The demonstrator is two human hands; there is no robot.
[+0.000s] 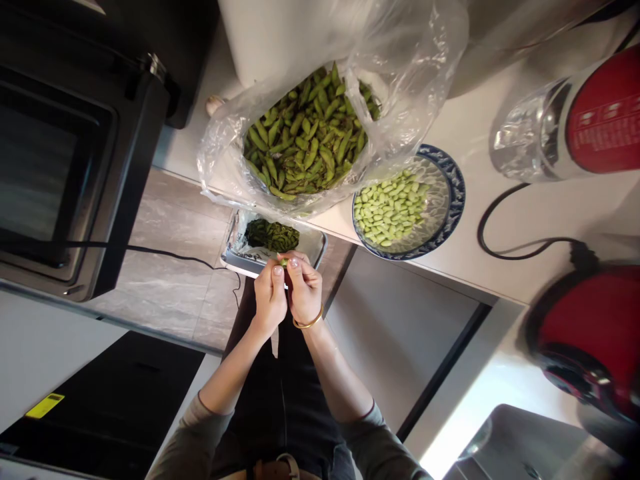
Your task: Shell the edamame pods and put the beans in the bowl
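Note:
My left hand (pixel 271 297) and my right hand (pixel 305 288) meet in front of my body, thumbs and fingertips pinched together on a small green edamame pod (pixel 283 263). Most of the pod is hidden by the fingers. Just beyond the hands, a lined bin (pixel 320 248) on the floor holds dark green empty-looking pods (pixel 273 235). On the counter above it lies an open clear plastic bag (pixel 220 157) full of edamame pods (pixel 310 133). Right of the bag, a blue-and-white patterned bowl (pixel 454 200) contains shelled pale green beans (pixel 393 210).
A black oven-like appliance (pixel 75 153) is at the left, with a black cable (pixel 165 252) crossing the floor side. At right are a red-and-clear appliance (pixel 600 120), a dark cord (pixel 500 253) and a red rounded appliance (pixel 590 333). The counter edge (pixel 335 230) runs diagonally before me.

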